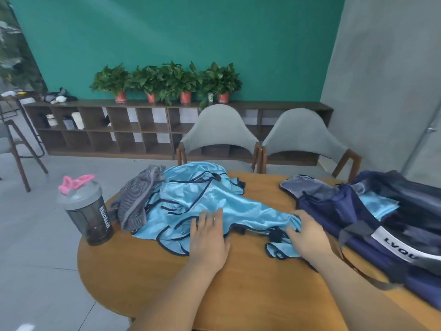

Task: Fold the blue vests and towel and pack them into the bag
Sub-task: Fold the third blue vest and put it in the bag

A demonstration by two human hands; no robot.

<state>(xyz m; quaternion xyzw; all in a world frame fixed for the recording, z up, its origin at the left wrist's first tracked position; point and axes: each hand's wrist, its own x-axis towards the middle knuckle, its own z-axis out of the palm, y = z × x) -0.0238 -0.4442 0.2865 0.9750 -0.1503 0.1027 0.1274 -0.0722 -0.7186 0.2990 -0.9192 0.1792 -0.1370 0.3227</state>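
A heap of shiny light-blue vests with dark trim lies on the wooden table. A grey striped towel is crumpled at the heap's left edge. My left hand rests flat with straight fingers on the near part of the vests. My right hand grips a bunched end of a vest next to the bag. The navy duffel bag lies open on the right, and a folded light-blue vest shows inside it.
A grey shaker bottle with a pink lid loop stands at the table's left edge. Two grey chairs face the table's far side. A low wooden shelf with potted plants runs along the green wall.
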